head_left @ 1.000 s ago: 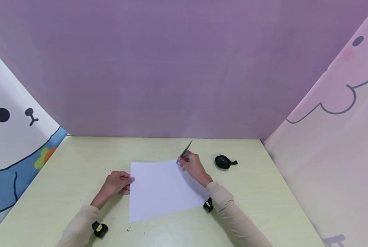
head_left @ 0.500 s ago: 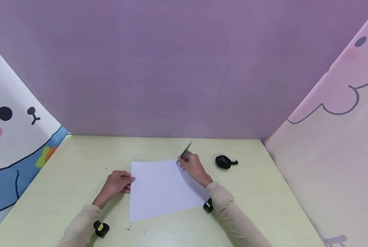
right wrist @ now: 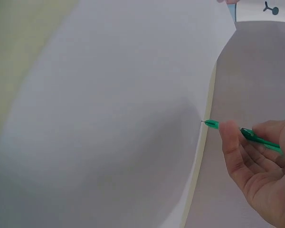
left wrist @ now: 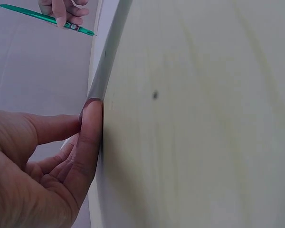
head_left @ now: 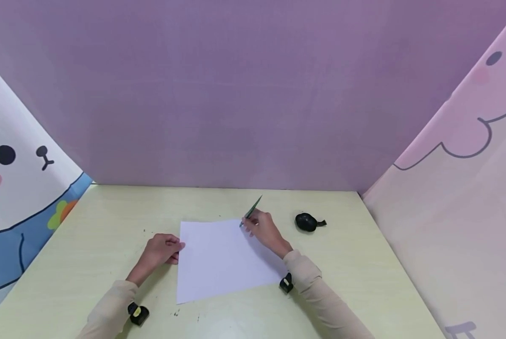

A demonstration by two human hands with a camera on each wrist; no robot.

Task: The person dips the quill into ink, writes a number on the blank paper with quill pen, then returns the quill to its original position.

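A white sheet of paper [head_left: 219, 263] lies in front of me in the head view. My left hand [head_left: 161, 249] pinches its left edge between thumb and index finger, as the left wrist view shows, with the fingertip under the sheet. Near the far edge of the paper, my right hand [head_left: 265, 231] grips a slim green pen [head_left: 253, 207]. The pen slants, its back end pointing up and away. In the right wrist view the tip of the pen [right wrist: 212, 124] is at the paper's far edge; whether it touches cannot be told.
A round black object with a short tail [head_left: 306, 222] sits right of my right hand on the pale wooden table [head_left: 342, 282]. A purple wall [head_left: 227, 117] rises behind the table. Cartoon-printed panels [head_left: 24, 197] stand at both sides.
The right hand and pen have shifted slightly left and toward me over the paper's far edge. My left hand keeps its hold on the left edge.
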